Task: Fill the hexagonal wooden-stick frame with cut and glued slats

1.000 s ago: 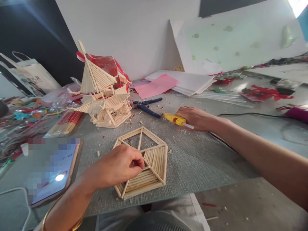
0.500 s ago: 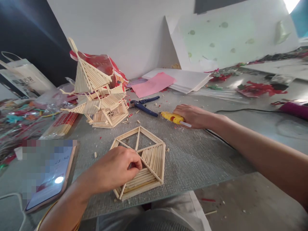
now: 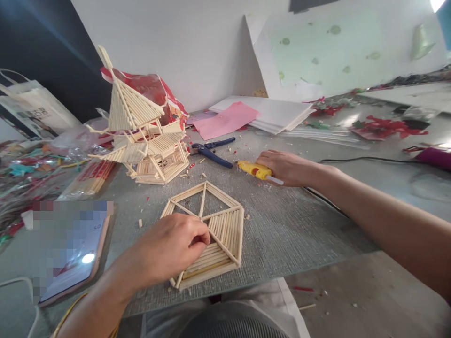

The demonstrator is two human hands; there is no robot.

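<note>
A flat hexagonal frame of thin wooden sticks [image 3: 225,230] lies near the table's front edge, with spokes meeting at its middle. Rows of sticks fill its right and lower sections, while the upper ones are open. My left hand [image 3: 176,244] rests over its left part, fingertips pinched together near the centre; what they hold, if anything, is hidden. Off to the right, my right hand [image 3: 282,167] is closed around a yellow glue gun [image 3: 257,170] lying low at the tabletop, a clear glue stick poking out of its back end.
A pagoda-like stick model [image 3: 141,126] stands at the back left, beside blue-handled cutters [image 3: 213,154]. A phone [image 3: 75,253] lies at left, near bagged sticks [image 3: 88,180]. Pink paper [image 3: 227,119] and white boards [image 3: 278,112] lie behind. A black cord [image 3: 366,160] crosses the right side.
The view has shifted slightly. Both hands keep nearly the same places, the left at the hexagonal frame and the right around the glue gun.
</note>
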